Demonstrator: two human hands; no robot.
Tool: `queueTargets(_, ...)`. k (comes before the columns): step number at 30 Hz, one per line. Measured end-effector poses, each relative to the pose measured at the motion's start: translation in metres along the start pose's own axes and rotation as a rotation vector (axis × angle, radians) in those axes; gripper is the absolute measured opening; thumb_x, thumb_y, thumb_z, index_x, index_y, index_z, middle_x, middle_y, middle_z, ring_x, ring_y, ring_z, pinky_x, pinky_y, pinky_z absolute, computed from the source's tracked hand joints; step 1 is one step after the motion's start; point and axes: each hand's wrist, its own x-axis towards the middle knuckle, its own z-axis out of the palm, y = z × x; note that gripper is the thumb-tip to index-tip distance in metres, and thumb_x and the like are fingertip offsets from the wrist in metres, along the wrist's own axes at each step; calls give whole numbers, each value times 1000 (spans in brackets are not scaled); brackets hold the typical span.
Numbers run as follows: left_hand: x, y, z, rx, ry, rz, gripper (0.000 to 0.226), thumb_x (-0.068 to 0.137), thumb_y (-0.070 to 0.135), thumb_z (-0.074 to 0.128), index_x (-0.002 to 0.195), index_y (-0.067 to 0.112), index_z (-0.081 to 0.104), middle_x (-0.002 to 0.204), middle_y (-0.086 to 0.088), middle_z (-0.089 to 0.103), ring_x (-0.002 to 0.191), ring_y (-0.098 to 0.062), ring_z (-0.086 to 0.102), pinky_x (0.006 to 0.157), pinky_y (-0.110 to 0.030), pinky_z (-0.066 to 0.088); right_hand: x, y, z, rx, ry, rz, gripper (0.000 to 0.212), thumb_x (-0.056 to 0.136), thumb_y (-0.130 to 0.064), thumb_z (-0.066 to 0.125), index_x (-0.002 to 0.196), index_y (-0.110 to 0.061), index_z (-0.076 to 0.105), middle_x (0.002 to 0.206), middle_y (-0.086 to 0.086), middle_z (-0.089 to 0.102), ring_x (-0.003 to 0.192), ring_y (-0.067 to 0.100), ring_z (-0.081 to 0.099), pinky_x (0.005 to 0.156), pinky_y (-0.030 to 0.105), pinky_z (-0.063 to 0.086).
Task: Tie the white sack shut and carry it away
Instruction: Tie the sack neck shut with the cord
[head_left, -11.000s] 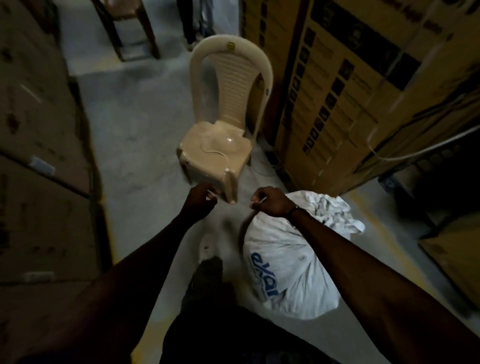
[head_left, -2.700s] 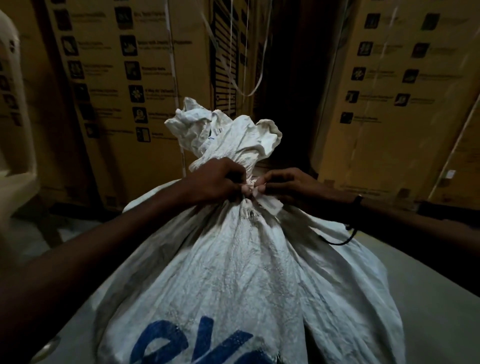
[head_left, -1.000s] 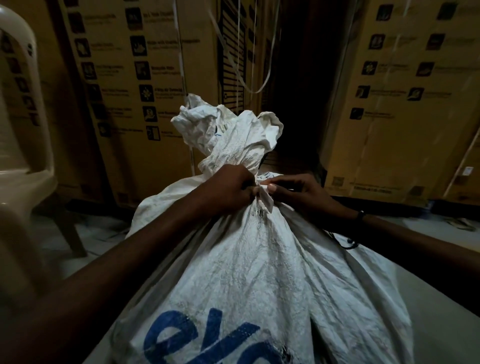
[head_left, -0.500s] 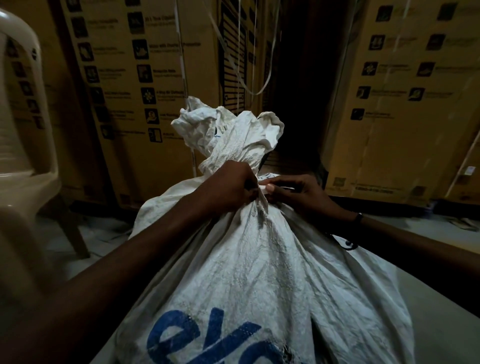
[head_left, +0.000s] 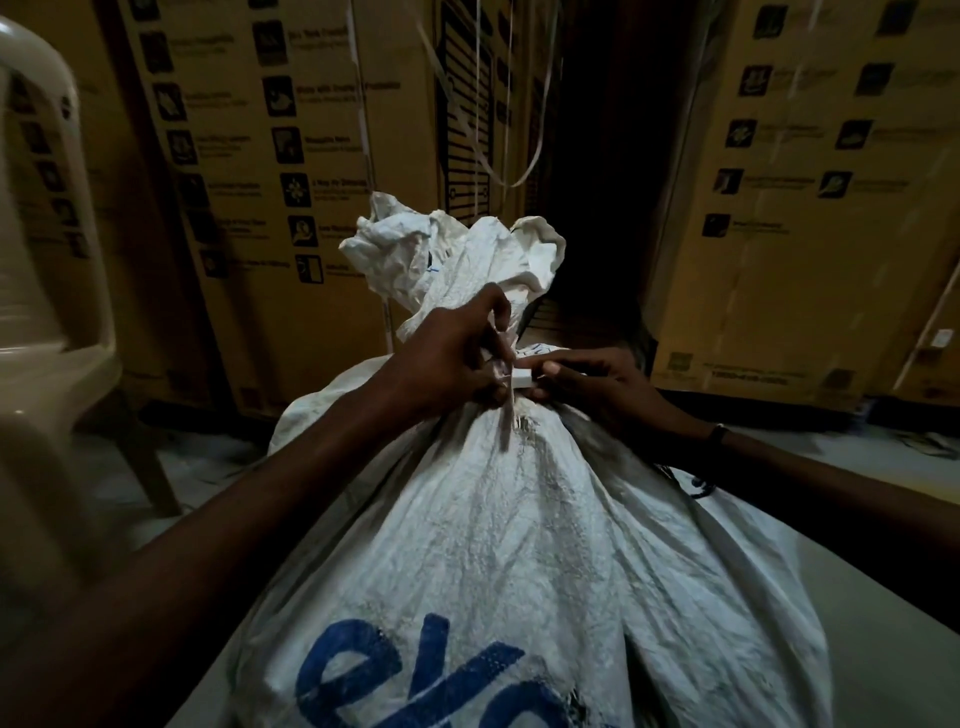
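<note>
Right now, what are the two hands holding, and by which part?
Both work at the gathered neck of the white sack. The left hand grips the neck and the tie strip; the right hand pinches the strip's end.

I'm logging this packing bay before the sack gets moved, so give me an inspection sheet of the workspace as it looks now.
Surface: pale concrete floor, dim.
Job's things: white sack, full, blue lettering, neck gathered; white strap at the neck, one end hanging down.
Clutter: beige plastic chair at left.
Hands: left hand grips the neck and strap; right hand pinches the strap's other end.
Cables: loose packing bands hang between boxes.
Surroundings: tall printed cardboard boxes behind, dark gap between them.
</note>
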Motion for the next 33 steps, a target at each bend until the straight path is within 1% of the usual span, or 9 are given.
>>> queueTargets(7, -2, -6, -7, -97, -43, 165, 54, 77, -6, 83, 115, 7, 48, 107, 0, 72, 70, -16, 77, 64, -22, 57, 1, -1, -1, -139, -3, -65, 29, 98, 6, 63, 127, 5, 71, 125, 25, 74, 106, 21, 73, 98, 27, 59)
queueTargets(9, -2, -6, -6, -83, -38, 187, 53, 78, -5, 84, 116, 9, 50, 108, 0, 73, 71, -18, 77, 63, -29, 60, 3, -4, 1, -179, 2, -78, 26, 96, 4, 68, 121, 1, 75, 119, 16, 79, 105, 18, 74, 99, 30, 59)
queueTargets(12, -3, -8, -3, -58, -14, 182, 53, 77, -5, 84, 114, 12, 51, 107, -1, 73, 72, -19, 76, 66, -40, 64, 6, -7, 0, -223, -35, -88, 24, 95, 2, 71, 117, -2, 77, 107, -4, 83, 100, 7, 76, 93, 20, 61)
queueTargets(16, -3, -9, -2, -35, 28, 214, 41, 78, 0, 85, 105, 15, 58, 103, 2, 71, 77, -10, 75, 66, -22, 58, 7, 4, 1, -123, 57, -68, 23, 94, 5, 70, 117, 4, 76, 106, 8, 83, 94, 12, 77, 88, 28, 61)
queueTargets(20, -5, -9, 2, 0, 58, 235, 29, 77, -3, 85, 95, 7, 65, 92, 5, 70, 80, 3, 71, 68, -7, 50, 6, 15, 8, 126, 88, -12, 20, 95, 11, 64, 110, 2, 73, 88, 3, 83, 83, 11, 80, 79, 18, 62)
queueTargets(23, -9, -10, 4, 42, 123, 236, 29, 76, -2, 87, 94, 9, 65, 86, 16, 69, 78, 3, 72, 65, -8, 50, 7, 19, 11, 215, 114, 5, 15, 96, 12, 63, 106, 7, 72, 84, 7, 82, 79, 13, 80, 79, 19, 63)
queueTargets(29, -18, -6, 7, 116, 158, 258, 24, 84, 3, 80, 97, 9, 60, 93, 4, 71, 86, -5, 75, 74, -38, 61, 6, 20, 13, 194, 95, -16, 8, 97, 8, 63, 95, 5, 70, 71, 3, 74, 73, 14, 73, 92, 29, 62)
queueTargets(31, -18, -4, 2, 189, 155, 303, 24, 84, 9, 81, 98, 8, 61, 96, 0, 68, 86, -13, 70, 76, -34, 60, 6, 19, 13, 203, 100, 0, 9, 97, 6, 63, 92, 4, 71, 70, 4, 71, 79, 24, 68, 94, 29, 62)
queueTargets(33, -22, -5, -5, 307, 173, 325, 29, 82, 12, 82, 99, 14, 59, 101, 6, 60, 84, -5, 59, 75, -18, 51, 6, 18, 13, 222, 100, 19, 7, 95, -1, 67, 89, 3, 70, 71, 7, 68, 89, 29, 63, 100, 34, 60)
